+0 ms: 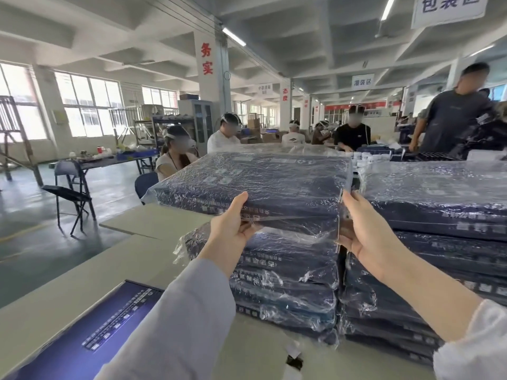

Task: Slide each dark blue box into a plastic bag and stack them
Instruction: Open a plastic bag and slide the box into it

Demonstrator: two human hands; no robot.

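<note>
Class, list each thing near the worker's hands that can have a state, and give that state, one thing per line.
Held box: bagged in plastic, lifted over the left stack, tilted.
Left hand: gripping the held box's near edge.
Right hand: gripping the box's right near corner.
Left stack: bagged boxes, piled flat.
Right stack: bagged boxes, piled taller.
Bare box: unbagged, lying flat on the table.
</note>
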